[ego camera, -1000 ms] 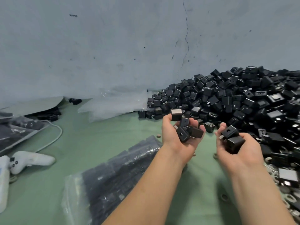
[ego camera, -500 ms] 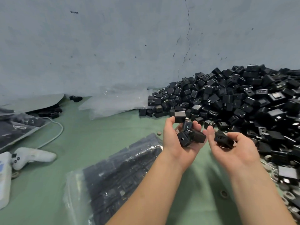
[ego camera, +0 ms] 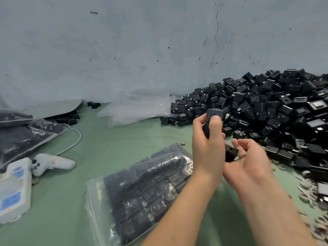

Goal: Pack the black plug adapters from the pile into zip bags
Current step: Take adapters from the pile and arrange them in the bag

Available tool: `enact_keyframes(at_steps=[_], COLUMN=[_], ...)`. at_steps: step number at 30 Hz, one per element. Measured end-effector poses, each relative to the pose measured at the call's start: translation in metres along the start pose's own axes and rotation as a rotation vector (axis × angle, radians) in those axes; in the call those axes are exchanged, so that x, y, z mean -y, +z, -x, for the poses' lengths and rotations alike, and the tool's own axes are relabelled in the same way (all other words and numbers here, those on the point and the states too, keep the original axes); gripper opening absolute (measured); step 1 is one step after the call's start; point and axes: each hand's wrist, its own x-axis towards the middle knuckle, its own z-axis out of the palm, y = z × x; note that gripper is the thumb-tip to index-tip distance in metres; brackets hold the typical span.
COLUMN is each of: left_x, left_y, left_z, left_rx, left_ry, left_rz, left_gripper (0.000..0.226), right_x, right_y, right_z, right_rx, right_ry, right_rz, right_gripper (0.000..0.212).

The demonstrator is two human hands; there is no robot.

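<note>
Landmark = pile (ego camera: 266,110) of black plug adapters, heaped on green table (ego camera: 106,139) against grey wall (ego camera: 124,50). L hand (ego camera: 207,144) is raised just in front of pile's near-left edge, back of hand to camera. Its grip is closed round a small stack of adapters (ego camera: 213,112), thumb pressed on the front, top one sticking out above the fingers. No. of pcs in stack: cannot tell, partly hidden + blurred. R hand (ego camera: 248,162) is just beside L hand, on the pile side and a bit lower, palm up. Its grip is curled round a single adapter (ego camera: 230,153), which sits btw the R fingers and the heel of L hand. Whether the two hands touch: cannot tell. Full zip bag (ego camera: 145,189) lies flat on table left of pile, nearer camera, partly behind L forearm, packed w/ black adapters in rows. Empty zip bags (ego camera: 138,110), clear, lie in a loose layer at pile's far-left edge by the wall; pile's edge overlaps their corner. Small round disc (ego camera: 182,143) on table btw full bag and pile. Pale rings (ego camera: 308,192) are scattered along pile's near edge. Well left of pile: white cable (ego camera: 74,137), white controller (ego camera: 53,163), white box (ego camera: 14,189) w/ blue buttons, dark filled bags (ego camera: 21,135). Two stray adapters (ego camera: 94,104) by wall, also well left of pile.
</note>
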Motion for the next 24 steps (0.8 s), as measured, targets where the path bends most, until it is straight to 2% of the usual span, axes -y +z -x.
enact_keyframes(at_steps=[2,5,9,11,14,19,24], left_x=[-0.002,-0.001,-0.004,-0.009,-0.019,-0.04,-0.066], left_y=[-0.002,-0.007,-0.012,-0.012,-0.013,-0.025,-0.109], left_z=[0.006,0.009,0.014,0.017,0.022,0.034,0.056], left_rx=[0.039,0.067,0.081,0.045,-0.002,-0.115,-0.323], left_ry=[0.159,0.211,0.237,0.254,0.249,0.261,0.349], left_rz=[-0.194,-0.331,-0.441,-0.467,-0.351,-0.187,-0.273], left_gripper=[0.017,0.024,0.031,0.031,0.026,0.029,0.035], right_x=[-0.008,-0.014,-0.02,-0.025,-0.032,-0.041,-0.042], right_y=[0.002,0.004,0.003,0.0,-0.003,0.006,0.009], right_z=[0.006,0.009,0.004,0.001,-0.001,0.008,0.006], right_rx=[0.09,0.196,0.254,0.23,0.15,0.086,-0.036], right_ry=[0.046,0.055,0.034,0.028,0.068,0.214,0.2], right_rz=[0.069,0.066,0.073,0.091,0.09,-0.114,-0.197], right_gripper=[0.012,0.025,0.012,0.008,0.022,0.026,0.03])
